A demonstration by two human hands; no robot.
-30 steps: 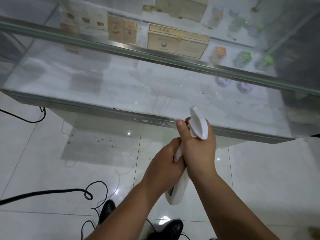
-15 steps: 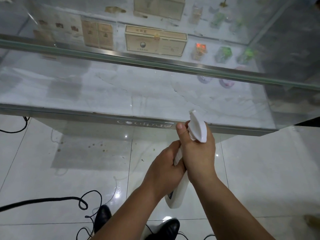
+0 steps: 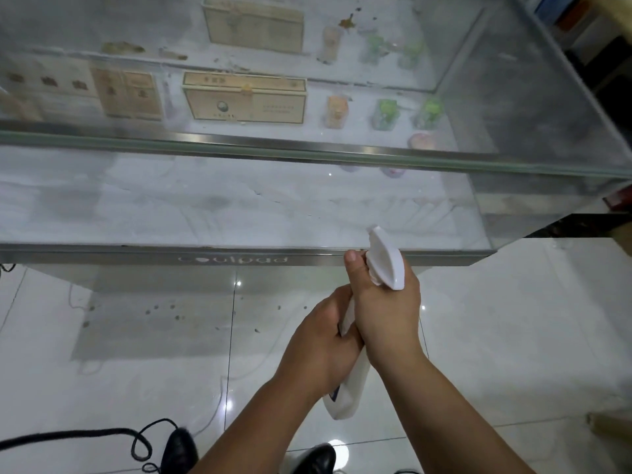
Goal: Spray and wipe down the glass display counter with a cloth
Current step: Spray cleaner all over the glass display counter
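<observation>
A white spray bottle is held in both hands in front of the glass display counter. My right hand grips the neck just under the trigger head, thumb up along its left side. My left hand wraps round the bottle's body lower down. The nozzle points at the counter's hazy front glass, close to the metal bottom rail. No cloth is in view.
Inside the counter sit tan boxes and small green and orange items. A black cable loops over the white tiled floor at lower left. Black shoes show at the bottom edge.
The view has shifted up and right along the counter, bringing its right end into sight. Both hands keep the same hold on the bottle, now slightly nearer the glass.
</observation>
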